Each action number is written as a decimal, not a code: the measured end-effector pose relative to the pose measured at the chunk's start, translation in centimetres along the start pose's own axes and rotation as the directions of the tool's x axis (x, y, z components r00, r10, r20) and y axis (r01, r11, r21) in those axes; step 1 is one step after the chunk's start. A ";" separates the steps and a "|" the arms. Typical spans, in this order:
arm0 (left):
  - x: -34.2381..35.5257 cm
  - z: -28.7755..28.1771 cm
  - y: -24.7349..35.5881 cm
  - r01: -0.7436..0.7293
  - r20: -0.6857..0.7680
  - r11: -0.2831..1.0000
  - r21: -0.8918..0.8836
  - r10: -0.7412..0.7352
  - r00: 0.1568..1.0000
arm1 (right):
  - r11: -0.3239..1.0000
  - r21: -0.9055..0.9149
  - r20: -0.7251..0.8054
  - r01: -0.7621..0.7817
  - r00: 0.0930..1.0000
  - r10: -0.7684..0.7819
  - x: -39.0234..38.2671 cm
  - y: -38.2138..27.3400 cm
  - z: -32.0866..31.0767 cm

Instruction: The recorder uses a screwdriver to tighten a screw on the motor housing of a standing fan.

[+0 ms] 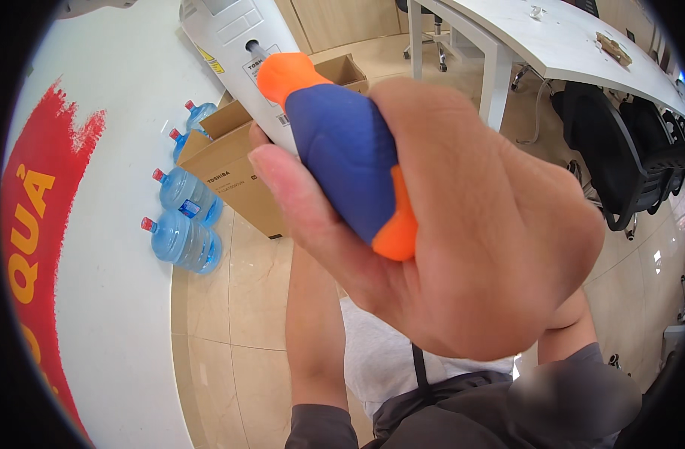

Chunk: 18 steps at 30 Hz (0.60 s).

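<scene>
Close up, my right hand (477,217) is wrapped round a screwdriver (342,142) with a blue and orange handle. Its metal shaft enters a round dark hole in a white plastic casing (234,37). That casing has moulded rectangles, a yellow warning sticker and a printed label on its face. My left forearm reaches up behind the right hand. Of my left hand (259,135), only a fingertip shows at the casing's lower left edge; the rest is hidden behind my right hand and thumb.
Beyond the casing stands an open cardboard box (245,183) on the tiled floor. Several blue water bottles (187,241) line the white wall (125,299), which bears a red painted banner (39,247). At the right are a white table (537,37) and black office chairs (597,150).
</scene>
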<state>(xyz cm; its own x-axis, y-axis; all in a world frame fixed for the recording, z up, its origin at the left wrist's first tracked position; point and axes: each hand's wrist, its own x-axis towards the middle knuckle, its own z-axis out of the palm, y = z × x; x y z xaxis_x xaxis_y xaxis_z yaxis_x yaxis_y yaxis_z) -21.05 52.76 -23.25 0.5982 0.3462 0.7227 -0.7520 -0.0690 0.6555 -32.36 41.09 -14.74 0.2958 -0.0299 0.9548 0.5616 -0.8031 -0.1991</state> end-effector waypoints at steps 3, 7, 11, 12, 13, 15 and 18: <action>0.0 0.0 0.1 -0.004 -0.007 1.000 -0.001 0.004 1.000 | 1.000 -0.001 -0.008 -0.008 1.000 0.008 0.2 -0.2 0.1; 0.0 0.1 0.4 0.008 -0.017 1.000 -0.012 -0.009 1.000 | 1.000 0.006 -0.012 -0.024 1.000 0.024 0.4 -0.4 0.0; 0.1 0.3 1.4 0.027 -0.049 0.999 -0.042 -0.029 0.998 | 0.999 0.016 -0.009 -0.046 0.999 0.046 0.5 -0.7 -0.4; 0.1 0.3 1.8 0.032 -0.062 0.998 -0.053 -0.035 0.997 | 0.998 0.019 -0.005 -0.053 0.999 0.054 0.5 -0.7 -0.5; 0.1 0.4 2.3 0.038 -0.080 0.997 -0.066 -0.043 0.996 | 0.998 0.018 -0.003 -0.061 0.998 0.061 0.5 -0.8 -0.6; 0.1 0.6 3.7 0.057 -0.123 0.992 -0.112 -0.071 0.990 | 0.997 0.008 0.007 -0.076 0.997 0.076 0.5 -0.9 -0.8; -0.2 1.1 6.2 0.092 -0.181 0.971 -0.220 -0.133 0.974 | 0.992 0.080 0.019 -0.096 0.995 0.094 0.5 -0.8 -1.0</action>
<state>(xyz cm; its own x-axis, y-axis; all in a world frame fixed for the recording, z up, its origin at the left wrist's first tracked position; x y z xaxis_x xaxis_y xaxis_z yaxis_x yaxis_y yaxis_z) -25.51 51.23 -19.10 0.6328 0.5161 0.5772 -0.7364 0.1708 0.6547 -33.42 41.18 -13.87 0.3617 -0.0945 0.9275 0.5911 -0.7461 -0.3065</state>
